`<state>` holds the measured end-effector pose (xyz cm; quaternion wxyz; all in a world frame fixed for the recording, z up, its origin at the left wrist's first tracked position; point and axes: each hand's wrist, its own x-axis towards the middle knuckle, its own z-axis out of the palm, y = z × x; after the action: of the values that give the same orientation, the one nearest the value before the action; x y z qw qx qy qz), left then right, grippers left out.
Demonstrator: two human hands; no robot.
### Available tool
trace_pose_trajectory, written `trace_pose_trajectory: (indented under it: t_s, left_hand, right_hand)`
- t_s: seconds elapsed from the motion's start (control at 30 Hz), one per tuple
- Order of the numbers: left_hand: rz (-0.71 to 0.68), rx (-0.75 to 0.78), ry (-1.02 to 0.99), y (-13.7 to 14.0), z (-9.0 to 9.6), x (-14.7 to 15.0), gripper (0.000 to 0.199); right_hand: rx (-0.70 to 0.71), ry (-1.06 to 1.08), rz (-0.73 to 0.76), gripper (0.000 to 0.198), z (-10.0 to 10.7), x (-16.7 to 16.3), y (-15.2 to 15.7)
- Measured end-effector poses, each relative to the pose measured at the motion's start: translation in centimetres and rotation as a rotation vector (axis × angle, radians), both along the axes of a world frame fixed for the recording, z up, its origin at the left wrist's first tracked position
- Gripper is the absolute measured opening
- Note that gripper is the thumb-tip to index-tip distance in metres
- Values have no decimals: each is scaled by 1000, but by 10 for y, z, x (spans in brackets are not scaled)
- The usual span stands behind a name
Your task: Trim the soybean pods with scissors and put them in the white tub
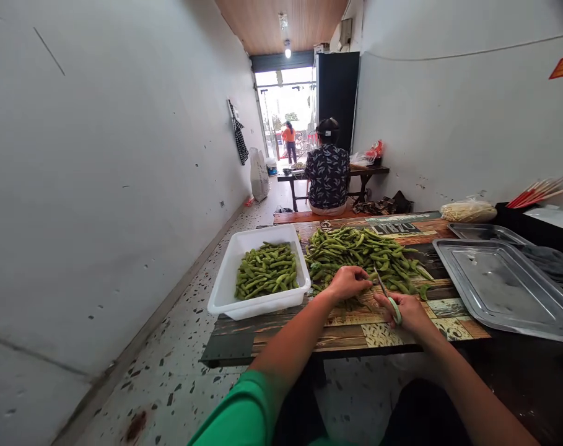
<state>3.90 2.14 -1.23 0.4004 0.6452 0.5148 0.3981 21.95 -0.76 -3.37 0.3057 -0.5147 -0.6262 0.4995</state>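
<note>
My right hand [404,313] is closed around the pale green handles of a pair of scissors [394,310], whose metal blades point up and away over the table. Close to the blades, my left hand [350,284] pinches what looks like an edamame pod, mostly hidden by the fingers. A loose heap of green edamame pods [360,248] spreads just beyond both hands. To the left of it stands a white plastic tub [262,310], with more pods [268,269] lying inside.
Metal trays [504,285] lie at the right of the patterned table [285,341]. Behind them are a bagged bundle [467,210] and a dark box with red-tipped sticks [536,192]. A person [327,173] sits ahead, back turned. White walls run along both sides.
</note>
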Motion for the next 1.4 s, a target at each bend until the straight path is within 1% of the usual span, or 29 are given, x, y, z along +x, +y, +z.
trace_pose_trajectory:
  t_s: [0.07,0.13,0.2,0.27,0.4,0.5,0.7,0.83,0.97,1.07,1.13,1.2,1.27,1.3,1.33,1.37,1.4]
  left_hand:
    - [36,-122,-273,0,4,2,17]
    - [31,-241,-536,-1,9,3,22]
    - [20,-312,-720,-2,13,4,29]
    - [22,-339,-828,-3,14,5,35]
    - [18,-345,-893,-3,13,6,40]
    - [41,-332,-925,-3,12,9,39]
    - [91,-362,-991,-4,11,13,37]
    - [117,-377,-1029,-4,8,16,40]
    - [101,-382,-1005,-4,6,18,40]
    - [113,-341,-928,-4,7,15,31]
    - [146,-297,-884,-3,9,11,20]
    - [162,-280,-864,-2,12,9,11]
    - [157,-309,-820,-1,13,10,10]
    - [148,-334,-754,-1,13,12,10]
    - [137,-347,-646,-1,12,16,9]
    - [111,-333,-504,0,11,21,8]
    - [68,-283,-331,1,9,28,9]
  right_hand:
    - [-50,55,-45,44,4,-2,-3]
    - [-120,117,-76,44,8,-6,-8]
    - [-152,165,-83,45,14,-11,-13]
    - [-137,192,-80,47,21,-15,-19]
    - [-121,180,-53,44,31,-19,-24]
    - [-127,172,-61,43,34,-20,-25]
    - [-93,162,-75,44,32,-22,-20]
    - [-74,139,-90,44,28,-21,-16]
    - [-39,131,-103,44,22,-20,-15]
    - [-59,166,-118,43,16,-18,-16]
    - [-95,228,-182,42,12,-13,-16]
    - [-102,318,-272,43,9,-5,-17]
    - [-71,405,-365,44,9,5,-19]
    - [-55,439,-406,45,10,10,-20]
    - [-42,467,-441,46,11,15,-22]
    - [-31,493,-474,46,12,20,-25]
    - [-25,515,-493,46,13,24,-27]
